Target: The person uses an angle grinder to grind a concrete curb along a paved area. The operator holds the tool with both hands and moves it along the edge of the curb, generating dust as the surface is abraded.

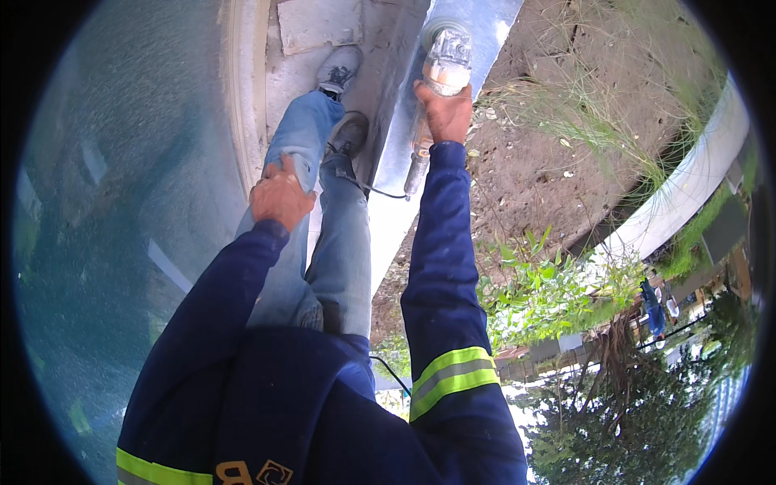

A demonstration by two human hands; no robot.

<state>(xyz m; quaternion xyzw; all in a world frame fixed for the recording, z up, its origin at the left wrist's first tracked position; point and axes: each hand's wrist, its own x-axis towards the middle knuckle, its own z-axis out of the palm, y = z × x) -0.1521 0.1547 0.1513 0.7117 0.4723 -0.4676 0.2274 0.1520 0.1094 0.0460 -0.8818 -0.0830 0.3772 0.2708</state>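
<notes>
My right hand (446,113) is wrapped round the body of an orange and grey angle grinder (447,71), dusty all over. The grinder's disc (436,31) lies against or just over the pale top of a low ledge (398,133); I cannot tell whether it touches. From the tool's rear end a dark cord (380,192) runs back past my legs. My left hand (281,196) rests on my jeans (295,137) near the knee, its fingers loosely spread and holding nothing.
To the left rises a large dusty glass pane (129,178) with a pale frame (242,97). My shoes (339,69) stand on a narrow strip beside a loose slab (319,24). Beyond the ledge are bare soil (558,137), grass, leafy plants (533,283) and a curved white kerb (679,186).
</notes>
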